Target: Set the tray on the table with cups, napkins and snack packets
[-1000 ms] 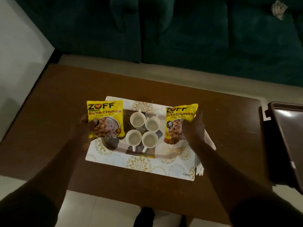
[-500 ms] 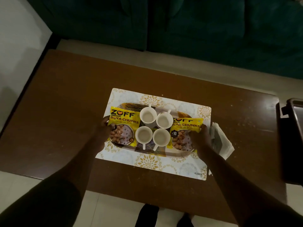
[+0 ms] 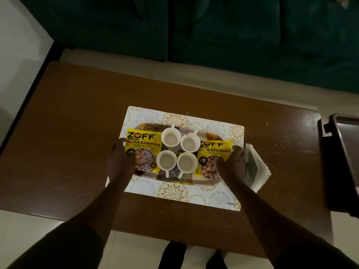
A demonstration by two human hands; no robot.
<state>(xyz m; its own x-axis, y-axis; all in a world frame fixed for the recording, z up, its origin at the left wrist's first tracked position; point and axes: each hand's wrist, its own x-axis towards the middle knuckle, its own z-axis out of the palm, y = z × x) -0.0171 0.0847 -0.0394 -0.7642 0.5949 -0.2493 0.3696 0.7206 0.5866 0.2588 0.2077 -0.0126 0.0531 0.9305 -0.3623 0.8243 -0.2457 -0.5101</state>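
An oval patterned tray point(image 3: 212, 136) lies on a white and gold placemat point(image 3: 174, 193) on the brown table point(image 3: 77, 133). Several white cups point(image 3: 171, 137) stand close together in the tray's middle. A yellow snack packet point(image 3: 143, 141) lies flat on the tray's left end, and my left hand point(image 3: 120, 162) grips its outer lower edge. A second yellow packet point(image 3: 214, 150) lies on the right end, with my right hand point(image 3: 232, 166) closed on its right side. White napkins point(image 3: 257, 171) lie on the table just right of my right hand, partly hidden by it.
A dark rectangular tray-like object point(image 3: 345, 152) sits at the table's right edge. A dark green sofa point(image 3: 233, 35) runs along the far side. Pale floor shows at the left, and my feet point(image 3: 172, 255) stand at the near edge.
Both packets, held upright above the tray a second ago, have come down and now lie flat beside the cups. My hands lowered with them.
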